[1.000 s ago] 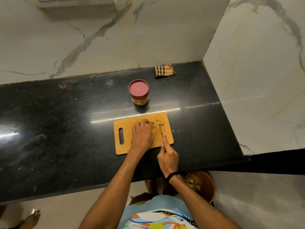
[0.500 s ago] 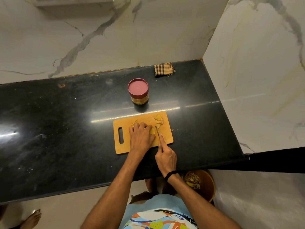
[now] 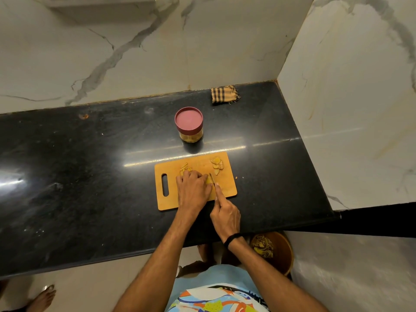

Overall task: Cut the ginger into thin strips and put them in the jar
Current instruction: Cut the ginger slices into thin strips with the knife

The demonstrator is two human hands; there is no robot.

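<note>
Nearest, a patterned shirt (image 3: 216, 298) fills the lower edge, with a bare foot (image 3: 44, 297) on the floor far to the left. A brown bin (image 3: 281, 253) holding peelings stands on the floor below the worktop's front edge, to the right of the person.

Both forearms reach forward over the black worktop (image 3: 90, 176). The right hand (image 3: 225, 213), a dark wristband (image 3: 234, 238) at its wrist, is closed round the handle of a knife (image 3: 211, 177), its forefinger laid straight out toward the blade. The blade rests on the cutting board (image 3: 227, 185), just beside the left fingertips. The left hand (image 3: 193, 188) lies knuckles up on the board, its fingers curled down over a yellow ginger piece (image 3: 209, 181) and pinning it against the wood; only a sliver of it shows at the fingertips.

Beyond the left hand, a few ginger strips (image 3: 185, 168) lie near the board's far edge. Some flat ginger slices (image 3: 217, 164) sit in a small heap at the far right corner of the board.

Past the board, well apart from it, the jar (image 3: 191, 136) stands upright on the worktop with its maroon lid (image 3: 188, 119) on. Farther back, a folded checked cloth (image 3: 225, 95) lies against the marble wall (image 3: 135, 52).
</note>
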